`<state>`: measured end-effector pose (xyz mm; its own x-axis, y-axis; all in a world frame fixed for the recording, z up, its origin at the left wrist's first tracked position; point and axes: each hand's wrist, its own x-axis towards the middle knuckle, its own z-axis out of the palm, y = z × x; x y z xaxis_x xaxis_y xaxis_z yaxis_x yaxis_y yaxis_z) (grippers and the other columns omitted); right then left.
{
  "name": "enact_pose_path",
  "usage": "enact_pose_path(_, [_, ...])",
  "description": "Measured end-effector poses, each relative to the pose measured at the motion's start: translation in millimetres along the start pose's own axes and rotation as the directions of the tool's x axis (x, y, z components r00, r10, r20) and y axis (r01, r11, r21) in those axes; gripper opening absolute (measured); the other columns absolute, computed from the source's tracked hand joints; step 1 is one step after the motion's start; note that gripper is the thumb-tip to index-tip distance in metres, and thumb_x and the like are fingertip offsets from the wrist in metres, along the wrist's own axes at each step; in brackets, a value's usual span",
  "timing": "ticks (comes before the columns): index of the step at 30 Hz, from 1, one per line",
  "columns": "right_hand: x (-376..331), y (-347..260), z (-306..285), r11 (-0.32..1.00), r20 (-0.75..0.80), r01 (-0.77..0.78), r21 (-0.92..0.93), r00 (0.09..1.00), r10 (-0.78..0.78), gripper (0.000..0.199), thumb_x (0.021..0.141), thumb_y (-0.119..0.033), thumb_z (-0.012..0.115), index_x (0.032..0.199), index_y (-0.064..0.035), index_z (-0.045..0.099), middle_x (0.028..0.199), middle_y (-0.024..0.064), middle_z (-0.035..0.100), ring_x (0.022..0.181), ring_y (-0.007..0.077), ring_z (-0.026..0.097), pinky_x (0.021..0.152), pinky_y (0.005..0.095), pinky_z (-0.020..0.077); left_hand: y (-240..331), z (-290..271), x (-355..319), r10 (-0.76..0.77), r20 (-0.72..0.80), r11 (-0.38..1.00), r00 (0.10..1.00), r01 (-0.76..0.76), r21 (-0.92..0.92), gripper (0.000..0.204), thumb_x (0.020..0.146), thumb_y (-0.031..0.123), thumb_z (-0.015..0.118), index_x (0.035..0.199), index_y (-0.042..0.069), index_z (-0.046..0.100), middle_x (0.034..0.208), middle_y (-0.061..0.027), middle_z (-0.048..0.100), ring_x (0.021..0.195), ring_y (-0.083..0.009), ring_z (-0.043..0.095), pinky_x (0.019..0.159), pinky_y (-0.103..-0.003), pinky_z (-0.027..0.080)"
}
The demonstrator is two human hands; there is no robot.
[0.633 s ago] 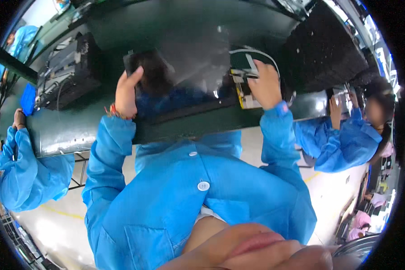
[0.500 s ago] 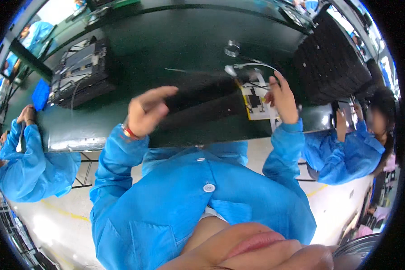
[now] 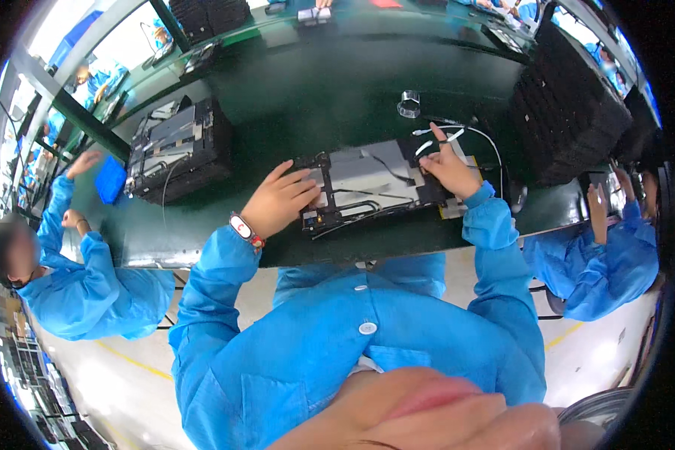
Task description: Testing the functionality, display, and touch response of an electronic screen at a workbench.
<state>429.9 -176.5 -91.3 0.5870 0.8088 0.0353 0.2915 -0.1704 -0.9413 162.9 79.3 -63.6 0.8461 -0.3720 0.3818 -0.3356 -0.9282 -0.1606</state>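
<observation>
In front of me on the bench lies an opened flat electronic device (image 3: 375, 180), with grey panels in a black frame and thin dark cables across it. My left hand (image 3: 277, 201) rests on its left end, fingers stretched out. At the right end is my right hand (image 3: 454, 171), its index finger pointing up and away and its thumb at the frame. A small white strip (image 3: 424, 148) shows by those fingertips; whether they touch it I cannot tell. Partly hidden under the right hand is a yellow-edged flat piece (image 3: 451, 213). A white cable (image 3: 493, 144) curves beside that hand.
A clear tape roll (image 3: 409, 105) stands beyond the device. At left is a stack of similar devices in black trays (image 3: 180, 146), with a blue item (image 3: 110, 180) beside it. A tall stack of black trays (image 3: 566, 112) rises at right. Co-workers sit on both sides.
The dark, motion-blurred object between my hands now shows as the device lying with grey panels up. My left hand has come down onto its left end. The view has shifted.
</observation>
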Motion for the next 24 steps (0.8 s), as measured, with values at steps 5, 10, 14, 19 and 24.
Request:
enact_pose_path(5, [40, 27, -37, 0.678, -0.051, 0.141, -0.721, 0.965, -0.256, 0.050, 0.081, -0.006, 0.055, 0.129, -0.0083, 0.044, 0.084, 0.0194, 0.061, 0.079, 0.0330, 0.060, 0.072, 0.0380, 0.0464, 14, -6, -1, -0.219, 0.188, 0.970, 0.957, 0.234, -0.060, 0.037, 0.071, 0.008, 0.061, 0.108, 0.006, 0.057, 0.113, -0.0092, 0.058, 0.112, -0.0291, 0.050, 0.100, -0.043, 0.036])
enact_pose_path(10, [117, 74, -106, 0.567, -0.007, 0.118, -0.815, 0.977, -0.213, 0.040, 0.079, -0.001, 0.054, 0.118, -0.0035, 0.054, 0.112, 0.0207, 0.055, 0.097, 0.0349, 0.056, 0.084, 0.0428, 0.0471, 85, 37, 60, -0.237, 0.115, 0.945, 0.965, 0.257, -0.203, 0.051, 0.078, 0.028, 0.063, 0.121, 0.004, 0.049, 0.126, -0.0191, 0.046, 0.122, -0.0357, 0.039, 0.101, -0.042, 0.034])
enact_pose_path(14, [154, 78, -104, 0.402, 0.081, 0.123, -0.907, 0.989, -0.120, 0.033, 0.071, -0.002, 0.062, 0.103, -0.0019, 0.061, 0.095, 0.0194, 0.061, 0.089, 0.0352, 0.058, 0.078, 0.0426, 0.0480, 96, 79, 68, -0.307, 0.014, 0.952, 0.952, 0.307, -0.019, 0.042, 0.082, 0.019, 0.057, 0.121, 0.004, 0.049, 0.125, -0.0179, 0.047, 0.118, -0.0377, 0.041, 0.098, -0.044, 0.036])
enact_pose_path(19, [147, 34, -94, 0.265, 0.131, 0.085, -0.960, 0.978, 0.161, 0.030, 0.074, -0.009, 0.064, 0.102, -0.0005, 0.057, 0.104, 0.0203, 0.056, 0.093, 0.0359, 0.054, 0.080, 0.0441, 0.0468, 92, 78, 63, -0.323, 0.023, 0.944, 0.946, 0.324, -0.068, 0.041, 0.082, 0.015, 0.055, 0.122, 0.007, 0.049, 0.128, -0.0145, 0.047, 0.120, -0.0349, 0.041, 0.100, -0.042, 0.036])
enact_pose_path(24, [104, 22, -128, 0.612, -0.315, 0.052, -0.789, 0.821, -0.476, 0.021, 0.076, -0.012, 0.061, 0.091, 0.0015, 0.055, 0.087, 0.0182, 0.059, 0.080, 0.0277, 0.059, 0.066, 0.0372, 0.0458, 60, 75, 48, -0.385, 0.118, 0.918, 0.915, 0.393, -0.049, 0.041, 0.084, 0.016, 0.051, 0.124, 0.010, 0.048, 0.130, -0.0133, 0.046, 0.122, -0.0311, 0.040, 0.102, -0.040, 0.033])
